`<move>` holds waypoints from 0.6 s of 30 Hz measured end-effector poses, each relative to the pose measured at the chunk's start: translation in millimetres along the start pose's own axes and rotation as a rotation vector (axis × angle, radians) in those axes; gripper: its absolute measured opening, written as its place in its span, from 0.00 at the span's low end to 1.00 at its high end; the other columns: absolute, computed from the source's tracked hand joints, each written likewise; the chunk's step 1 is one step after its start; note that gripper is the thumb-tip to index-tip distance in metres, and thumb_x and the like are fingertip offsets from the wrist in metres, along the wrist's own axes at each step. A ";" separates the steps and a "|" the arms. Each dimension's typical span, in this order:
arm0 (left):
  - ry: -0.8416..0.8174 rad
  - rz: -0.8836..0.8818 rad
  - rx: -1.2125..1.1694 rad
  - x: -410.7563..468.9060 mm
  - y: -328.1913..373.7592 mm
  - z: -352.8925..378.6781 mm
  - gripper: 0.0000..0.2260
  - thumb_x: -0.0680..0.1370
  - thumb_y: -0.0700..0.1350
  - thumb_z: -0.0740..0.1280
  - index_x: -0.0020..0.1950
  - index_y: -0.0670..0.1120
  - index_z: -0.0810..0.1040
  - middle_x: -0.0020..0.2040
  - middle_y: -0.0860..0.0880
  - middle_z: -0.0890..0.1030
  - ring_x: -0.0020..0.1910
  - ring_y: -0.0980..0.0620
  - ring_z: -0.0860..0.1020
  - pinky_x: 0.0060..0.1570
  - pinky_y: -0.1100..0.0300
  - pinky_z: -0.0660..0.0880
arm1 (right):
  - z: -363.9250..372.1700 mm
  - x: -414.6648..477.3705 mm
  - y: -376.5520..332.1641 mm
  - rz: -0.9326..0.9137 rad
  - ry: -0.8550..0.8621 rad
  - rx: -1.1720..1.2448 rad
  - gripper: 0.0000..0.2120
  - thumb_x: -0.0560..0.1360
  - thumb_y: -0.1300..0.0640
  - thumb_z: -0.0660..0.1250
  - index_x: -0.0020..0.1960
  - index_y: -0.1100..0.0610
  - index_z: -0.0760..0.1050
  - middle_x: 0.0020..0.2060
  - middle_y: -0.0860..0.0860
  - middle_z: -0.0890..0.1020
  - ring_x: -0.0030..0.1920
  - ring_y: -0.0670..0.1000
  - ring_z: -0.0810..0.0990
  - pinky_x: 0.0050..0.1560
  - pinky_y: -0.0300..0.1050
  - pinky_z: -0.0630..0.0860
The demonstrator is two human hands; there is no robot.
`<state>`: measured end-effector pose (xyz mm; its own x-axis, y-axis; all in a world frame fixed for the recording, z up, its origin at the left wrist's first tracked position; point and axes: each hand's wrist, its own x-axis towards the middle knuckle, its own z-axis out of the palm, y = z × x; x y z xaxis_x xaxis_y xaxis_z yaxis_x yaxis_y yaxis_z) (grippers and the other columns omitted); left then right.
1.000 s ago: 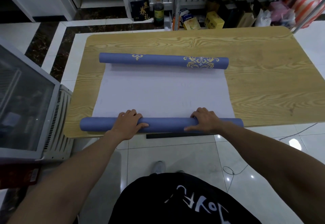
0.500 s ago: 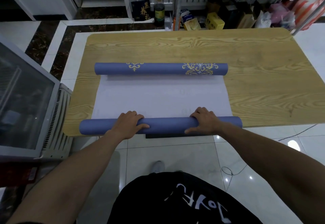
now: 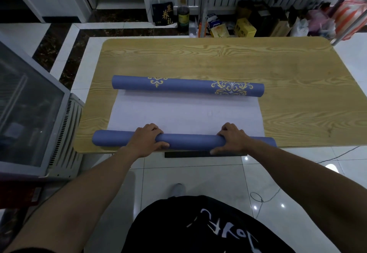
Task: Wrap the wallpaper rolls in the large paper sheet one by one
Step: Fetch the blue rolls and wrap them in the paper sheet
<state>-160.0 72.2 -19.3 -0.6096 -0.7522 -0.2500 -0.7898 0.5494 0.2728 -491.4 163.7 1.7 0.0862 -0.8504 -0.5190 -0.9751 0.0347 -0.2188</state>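
While both hands are pressing the near roll at the table (image 3: pixel 278 64) edge:
Left hand (image 3: pixel 146 139): curling over near roll (image 3: pixel 188 141).
Right hand (image 3: pixel 231 139): clamping it too.
Paper sheet (image 3: pixel 188 113): near edge hiding beneath it.
Far roll (image 3: pixel 186 85): showing 2 gold motifs.
Shirt (image 3: pixel 208 227): white lettering, unreadable.

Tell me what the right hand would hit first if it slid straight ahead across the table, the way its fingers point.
The right hand would cross bare white paper sheet first, then likely meet the far patterned roll near its gold-printed right end.

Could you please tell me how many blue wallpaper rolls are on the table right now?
2. The plain roll lies along the table's near edge under both hands; the gold-patterned roll lies across the paper sheet's far end. None seems hidden.
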 end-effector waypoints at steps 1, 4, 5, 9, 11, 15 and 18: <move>-0.013 -0.004 0.017 1.0 0.7 -0.5 0.25 0.76 0.65 0.60 0.63 0.49 0.76 0.59 0.49 0.74 0.55 0.51 0.72 0.56 0.55 0.69 | 1.6 -0.5 -1.7 -0.006 -0.003 -0.020 0.41 0.63 0.25 0.65 0.65 0.52 0.71 0.60 0.52 0.68 0.61 0.53 0.66 0.60 0.54 0.68; -0.061 -0.026 0.058 0.8 2.7 -2.7 0.27 0.76 0.67 0.53 0.64 0.50 0.74 0.58 0.48 0.74 0.54 0.50 0.71 0.54 0.54 0.69 | 8.0 0.5 -4.4 0.010 0.043 -0.027 0.39 0.66 0.31 0.69 0.68 0.53 0.66 0.62 0.53 0.70 0.62 0.55 0.69 0.59 0.53 0.68; -0.055 -0.035 0.050 0.4 3.2 -2.5 0.30 0.75 0.69 0.51 0.66 0.50 0.72 0.59 0.47 0.74 0.54 0.49 0.72 0.55 0.53 0.69 | 8.3 0.5 -4.1 0.020 0.062 0.007 0.38 0.66 0.32 0.69 0.67 0.52 0.65 0.62 0.53 0.71 0.61 0.55 0.70 0.59 0.53 0.67; -0.020 -0.084 -0.115 -2.0 6.1 -6.4 0.30 0.73 0.67 0.63 0.66 0.48 0.68 0.58 0.46 0.78 0.51 0.45 0.76 0.53 0.51 0.72 | 2.9 -1.2 1.6 0.035 0.038 0.064 0.30 0.70 0.32 0.64 0.61 0.51 0.64 0.57 0.53 0.78 0.53 0.55 0.76 0.55 0.52 0.68; -0.046 -0.027 -0.048 -1.3 5.2 -3.8 0.30 0.70 0.70 0.63 0.60 0.49 0.69 0.54 0.48 0.78 0.48 0.48 0.75 0.50 0.54 0.70 | 3.1 -0.8 3.7 0.044 0.026 0.026 0.30 0.71 0.30 0.61 0.60 0.51 0.67 0.56 0.53 0.79 0.51 0.54 0.77 0.56 0.52 0.69; 0.030 0.016 0.031 3.8 5.1 -3.3 0.22 0.75 0.64 0.63 0.57 0.47 0.73 0.54 0.48 0.74 0.51 0.49 0.71 0.51 0.54 0.68 | 8.2 -0.4 6.7 0.025 0.057 -0.059 0.42 0.65 0.21 0.55 0.64 0.51 0.71 0.58 0.53 0.74 0.57 0.53 0.71 0.58 0.52 0.69; 0.011 0.009 0.120 8.0 5.4 -3.4 0.20 0.79 0.59 0.59 0.63 0.47 0.74 0.56 0.47 0.72 0.54 0.48 0.69 0.53 0.54 0.68 | 8.8 -1.5 5.8 -0.005 0.038 -0.129 0.46 0.60 0.20 0.56 0.66 0.51 0.71 0.58 0.53 0.71 0.58 0.53 0.68 0.58 0.52 0.68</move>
<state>-168.9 67.9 -16.7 -0.6165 -0.7508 -0.2372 -0.7871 0.5951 0.1620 -495.3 169.7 -6.1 0.0852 -0.8700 -0.4857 -0.9931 -0.0347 -0.1121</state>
